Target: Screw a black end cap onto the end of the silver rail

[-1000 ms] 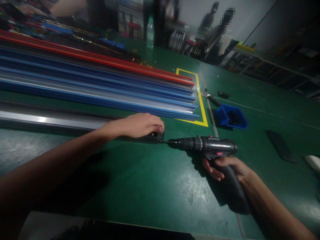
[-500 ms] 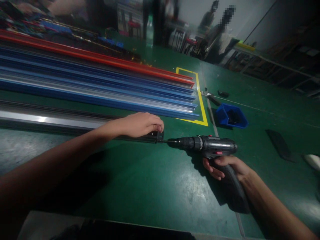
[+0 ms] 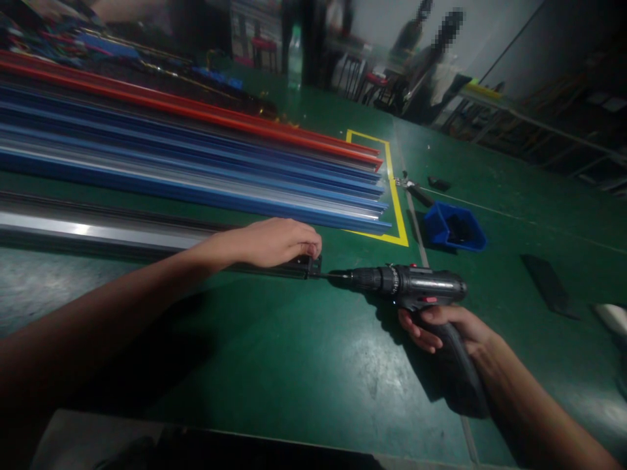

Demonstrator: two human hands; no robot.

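Observation:
My right hand [image 3: 445,329] is wrapped round the handle of a black cordless drill [image 3: 426,284], which points left. The drill's thin bit [image 3: 327,277] reaches a small black end piece [image 3: 314,266] at the right end of a long black and silver metal profile [image 3: 147,233]. Over that end lies my left hand [image 3: 279,243], its fingers closed on the end piece and the profile beneath the palm. Whether the bit's tip sits in a screw is too small to tell.
Blue profiles [image 3: 235,179] and red profiles [image 3: 220,111] lie behind, ending near yellow tape [image 3: 399,219]. Right of them are a blue bin [image 3: 453,227] with dark contents, pliers [image 3: 416,192] and a flat black object [image 3: 546,282]. A bottle [image 3: 294,59] stands farther back.
Both hands, the drill and the profile keep nearly the same places. A small light now shows on the drill near the trigger. The view has shifted very slightly.

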